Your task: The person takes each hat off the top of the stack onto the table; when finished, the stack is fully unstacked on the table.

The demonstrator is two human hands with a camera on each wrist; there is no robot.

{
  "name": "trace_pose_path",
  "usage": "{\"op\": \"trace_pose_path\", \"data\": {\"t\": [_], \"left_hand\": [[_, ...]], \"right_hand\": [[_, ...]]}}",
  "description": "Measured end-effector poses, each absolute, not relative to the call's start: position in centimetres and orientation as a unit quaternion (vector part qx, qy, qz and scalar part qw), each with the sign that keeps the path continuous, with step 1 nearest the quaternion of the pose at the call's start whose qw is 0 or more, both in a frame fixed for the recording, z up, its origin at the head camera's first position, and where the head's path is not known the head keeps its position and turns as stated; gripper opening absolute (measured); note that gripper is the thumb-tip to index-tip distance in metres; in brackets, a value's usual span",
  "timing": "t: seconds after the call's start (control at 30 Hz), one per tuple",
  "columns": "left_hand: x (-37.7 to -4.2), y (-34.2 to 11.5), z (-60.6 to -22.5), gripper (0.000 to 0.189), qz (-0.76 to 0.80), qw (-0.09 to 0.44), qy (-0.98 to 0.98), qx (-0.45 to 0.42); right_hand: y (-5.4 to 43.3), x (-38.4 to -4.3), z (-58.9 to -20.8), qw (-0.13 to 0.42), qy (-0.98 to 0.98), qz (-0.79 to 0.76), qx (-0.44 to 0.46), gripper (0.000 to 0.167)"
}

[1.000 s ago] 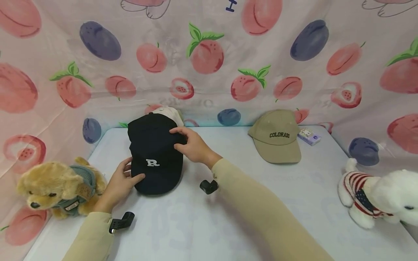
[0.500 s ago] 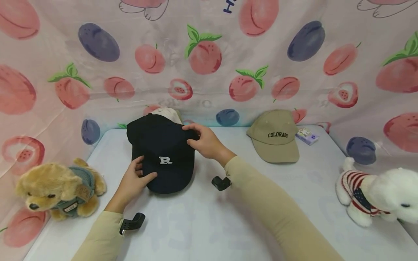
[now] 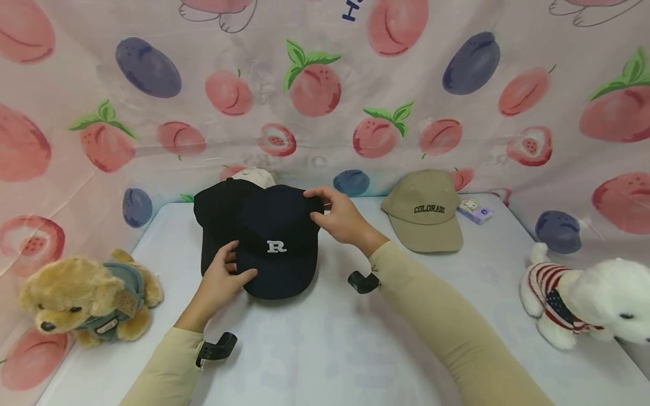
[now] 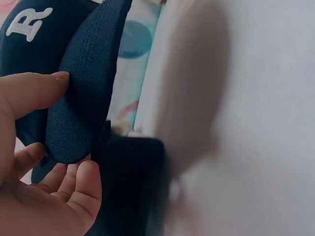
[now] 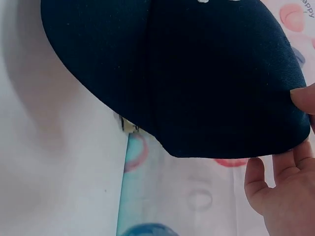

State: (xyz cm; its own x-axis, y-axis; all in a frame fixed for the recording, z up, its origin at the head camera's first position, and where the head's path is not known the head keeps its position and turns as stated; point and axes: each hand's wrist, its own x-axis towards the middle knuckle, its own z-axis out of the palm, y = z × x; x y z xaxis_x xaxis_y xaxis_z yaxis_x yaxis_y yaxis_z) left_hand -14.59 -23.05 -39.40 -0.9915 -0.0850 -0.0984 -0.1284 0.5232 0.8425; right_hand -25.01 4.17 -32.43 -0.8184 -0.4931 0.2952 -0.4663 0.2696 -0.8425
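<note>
A navy baseball cap [image 3: 278, 225] with a white letter R is held up between both hands, brim toward me. My left hand [image 3: 223, 279] grips the left edge of its brim [image 4: 86, 93], thumb on top and fingers beneath. My right hand [image 3: 342, 215] pinches the right side of the crown, with the thumb on the outer cloth and fingertips under the rim in the right wrist view. A black cap [image 3: 215, 211] lies just left of and behind the navy one, partly covered by it. Behind them the top of a cream cap [image 3: 255, 177] shows.
A tan cap [image 3: 430, 211] lettered COLORADO and a small purple packet [image 3: 475, 211] lie at the back right of the white table [image 3: 325, 349]. A brown plush dog [image 3: 91, 299] stands at left, a white plush dog [image 3: 584, 299] at right. A fruit-print curtain [image 3: 315, 135] hangs behind.
Both hands have moved the navy cap rightward, away from the black cap, uncovering more of the black one. The other things keep their places as the view shifts slightly.
</note>
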Motion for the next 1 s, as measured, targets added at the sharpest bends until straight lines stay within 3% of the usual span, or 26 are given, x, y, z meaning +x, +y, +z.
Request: {"op": "trace_pose_path", "data": {"t": [0.73,1.0], "left_hand": [[-17.8,-16.5,-40.2,0.08,0.502,0.045,0.863,-0.007],[-19.5,-13.9,-40.8,0.079,0.52,0.046,0.853,0.011]], "right_hand": [[11.3,-26.2,-32.4,-0.057,0.807,-0.509,-0.294,0.036],[13.9,-27.0,-32.2,-0.039,0.831,-0.491,-0.259,0.039]]}}
